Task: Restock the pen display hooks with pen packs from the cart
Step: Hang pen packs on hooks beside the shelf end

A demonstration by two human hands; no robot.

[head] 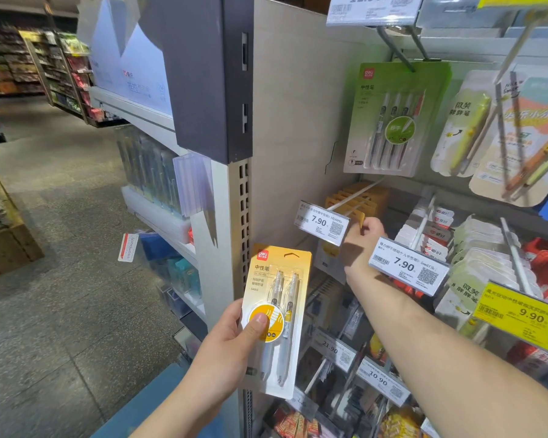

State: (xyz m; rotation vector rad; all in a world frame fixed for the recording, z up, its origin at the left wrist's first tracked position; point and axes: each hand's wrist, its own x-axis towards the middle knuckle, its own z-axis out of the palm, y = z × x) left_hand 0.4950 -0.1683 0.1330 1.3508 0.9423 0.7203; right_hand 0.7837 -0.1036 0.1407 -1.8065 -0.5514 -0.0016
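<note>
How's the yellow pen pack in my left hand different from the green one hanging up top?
The yellow pen pack holds two pens; the green pen pack holds four. The yellow one is gripped in the left hand, off any hook; the green one hangs on a hook. Both carry the same red brand logo.

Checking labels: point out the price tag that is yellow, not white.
The 9.90 tag at lower right; the 7.90 tags and the others are white.
</note>
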